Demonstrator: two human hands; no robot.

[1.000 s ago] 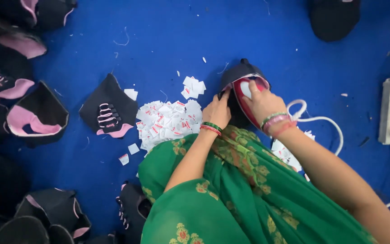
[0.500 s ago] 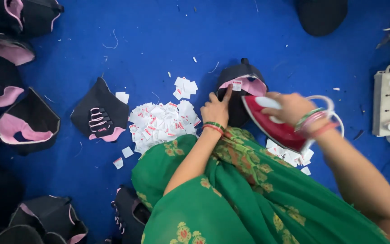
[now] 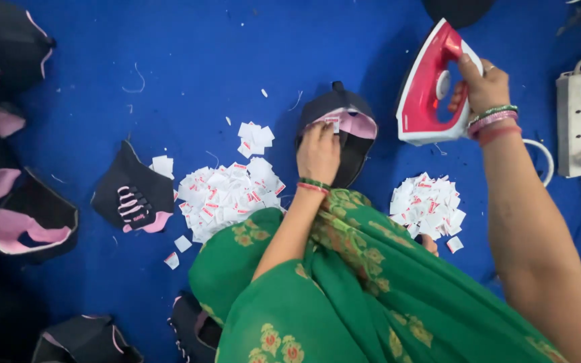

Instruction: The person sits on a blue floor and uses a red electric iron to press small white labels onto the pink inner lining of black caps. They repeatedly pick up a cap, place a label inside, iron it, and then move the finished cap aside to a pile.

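My left hand (image 3: 318, 153) presses flat on a black shoe upper with pink lining (image 3: 343, 128) that lies on the blue floor cloth (image 3: 189, 60). A small white label sits at the upper's pink edge, just above my fingers. My right hand (image 3: 480, 87) grips the handle of a red and white clothes iron (image 3: 432, 84), held up and tilted to the right of the upper, clear of it. A heap of white labels (image 3: 226, 195) lies left of my left wrist.
A second label heap (image 3: 428, 205) lies under my right forearm. A white power strip (image 3: 578, 124) with cables sits at the right edge. More black and pink uppers (image 3: 134, 195) line the left side and bottom. My green patterned garment (image 3: 344, 289) fills the lower middle.
My right hand has lifted the iron off the shoe upper and swung it up and to the right. My left hand has stayed on the upper.
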